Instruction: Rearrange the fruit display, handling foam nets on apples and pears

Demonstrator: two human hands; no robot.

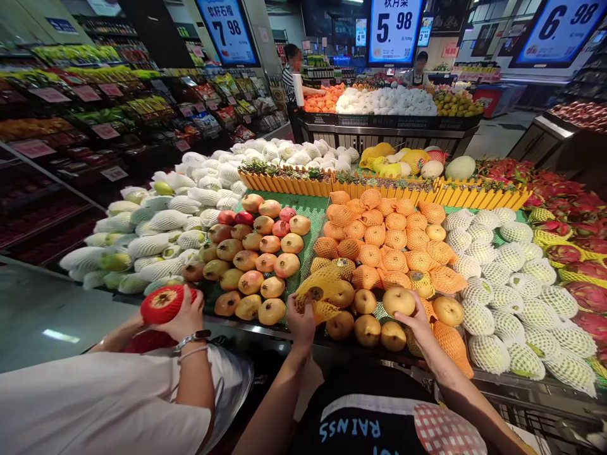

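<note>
Supermarket fruit section: packaged goods point(190, 104) at upper left of the frame, blue price screens point(393, 31) along the top. Across the middle, fruit laid out on green mat point(318, 222).

At the fingers: left hand point(302, 322) just below centre, pinched shut on yellow foam net point(327, 278), near a dark round label point(315, 292). Right hand point(420, 322), lower right of centre, curled round bare pear point(397, 299), thumb on the near side, fingertips behind mostly hidden. Lifted or resting on neighbours: cannot tell.

To handle well, in judgement: cradle the pear on broad pads, no nails; thin skin likely to bruise. Keep the pinch light; foam strands likely to tear if yanked. Avoid knocks against loose pears point(367, 330) just beside.

Textures: pear round, tan, smooth; net slack, open-meshed, petal-like at its spread edge. Just beyond, orange foam nets point(396, 239), ribbed and snug over round fruit. To the left, pomegranates point(247, 259), blushed, glossy, crown-ended. Farther left, a co-worker's hands point(186, 319) round red-netted fruit point(161, 304). At right, pale fruit in white mesh point(497, 303); at far right edge, spiky dragon fruit point(588, 296).
</note>
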